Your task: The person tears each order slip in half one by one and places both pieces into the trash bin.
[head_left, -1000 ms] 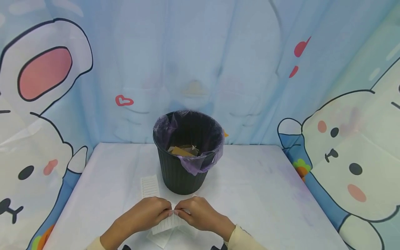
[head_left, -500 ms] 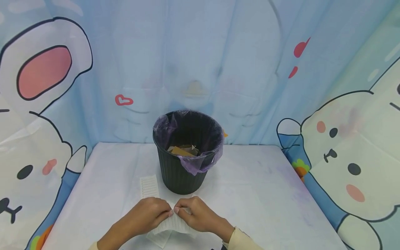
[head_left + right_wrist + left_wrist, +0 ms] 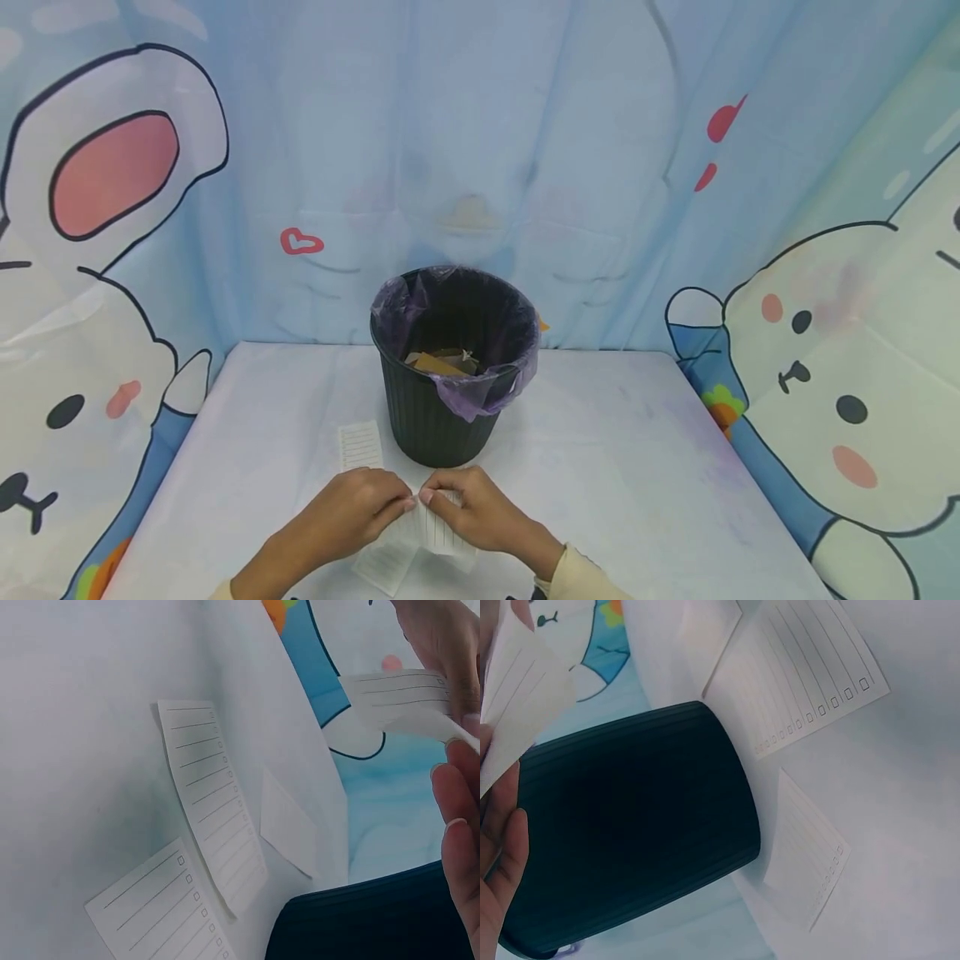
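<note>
In the head view my left hand (image 3: 356, 512) and right hand (image 3: 480, 510) meet over the table in front of the bin. Both pinch a lined paper (image 3: 444, 529) between thumb and fingers, the fingertips nearly touching. This paper (image 3: 401, 697) stands up as a bent flap in the right wrist view, and its lined face (image 3: 525, 690) shows at the edge of the left wrist view. Whether it is torn through between the hands cannot be seen. Beneath lie loose checklist slips: one (image 3: 360, 446) left of the bin, another (image 3: 384, 568) below the hands.
A dark ribbed trash bin (image 3: 438, 425) with a purple liner (image 3: 472, 396) stands just beyond the hands. Cardboard scraps (image 3: 435, 363) lie inside it. More ruled slips (image 3: 214, 802) with checkboxes lie on the white table (image 3: 615, 467). A cartoon curtain (image 3: 600, 167) hangs behind.
The hands stay almost in place, still pinching the paper. Its hanging part has swung: the ruled lines under the right hand now run upright, and the slip below shows more.
</note>
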